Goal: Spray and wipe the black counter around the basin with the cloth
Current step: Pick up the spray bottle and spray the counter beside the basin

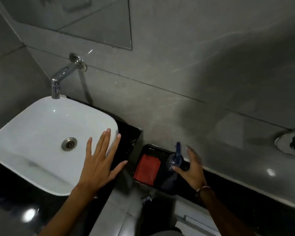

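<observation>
A white basin (41,126) sits on the black counter (12,195) at the left. My left hand (99,160) hovers flat over the basin's right rim, fingers spread, holding nothing. To the right, a lower black ledge (228,188) carries a folded red cloth (146,169) and a clear spray bottle (174,159) with a dark blue nozzle. My right hand (192,169) is open just right of the bottle, thumb near its body, fingers curved around but not closed on it.
A chrome tap (61,77) sticks out of the grey tiled wall above the basin. A mirror (85,19) hangs higher up. A chrome fitting (293,142) is on the wall at far right. White fixtures lie below the ledge at bottom centre.
</observation>
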`<state>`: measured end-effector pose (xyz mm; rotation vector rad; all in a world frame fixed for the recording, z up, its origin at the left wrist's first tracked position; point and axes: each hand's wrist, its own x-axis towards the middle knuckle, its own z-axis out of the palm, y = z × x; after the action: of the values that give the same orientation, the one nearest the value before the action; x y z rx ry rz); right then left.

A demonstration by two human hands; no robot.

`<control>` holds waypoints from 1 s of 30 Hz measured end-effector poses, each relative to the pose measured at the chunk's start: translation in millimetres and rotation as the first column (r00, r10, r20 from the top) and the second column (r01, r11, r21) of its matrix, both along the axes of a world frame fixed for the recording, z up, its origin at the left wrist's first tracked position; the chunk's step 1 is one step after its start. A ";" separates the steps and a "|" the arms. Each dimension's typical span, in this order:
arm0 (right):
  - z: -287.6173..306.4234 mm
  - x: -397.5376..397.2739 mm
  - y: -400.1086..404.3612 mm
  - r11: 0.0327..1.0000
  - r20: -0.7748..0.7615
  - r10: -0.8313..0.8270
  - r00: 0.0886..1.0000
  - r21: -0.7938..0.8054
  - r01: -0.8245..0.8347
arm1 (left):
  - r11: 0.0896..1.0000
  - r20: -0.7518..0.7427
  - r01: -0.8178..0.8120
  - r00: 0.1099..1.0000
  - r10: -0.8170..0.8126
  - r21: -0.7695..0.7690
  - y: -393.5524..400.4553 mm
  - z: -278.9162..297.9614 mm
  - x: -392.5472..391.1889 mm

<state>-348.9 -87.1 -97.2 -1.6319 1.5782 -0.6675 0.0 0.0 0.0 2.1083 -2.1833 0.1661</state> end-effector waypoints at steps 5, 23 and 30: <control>-19.6 26.7 -36.9 0.992 0.066 0.098 0.993 0.071 -0.102 | 0.990 0.049 -0.078 0.996 0.073 0.119 33.8 -26.9 22.9; -55.2 33.4 -28.5 0.981 -0.075 0.186 0.980 0.074 -0.180 | 0.987 0.059 -0.114 0.992 0.108 0.116 45.0 -47.7 31.7; -54.8 30.7 -40.7 0.977 -0.126 0.209 0.970 0.069 -0.202 | 0.986 0.086 -0.099 0.992 0.088 0.137 45.0 -48.1 30.6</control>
<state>-318.2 -127.8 -152.1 -1.7992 1.4782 -0.4102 30.6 45.0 -48.1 2.3208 -2.2010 0.1086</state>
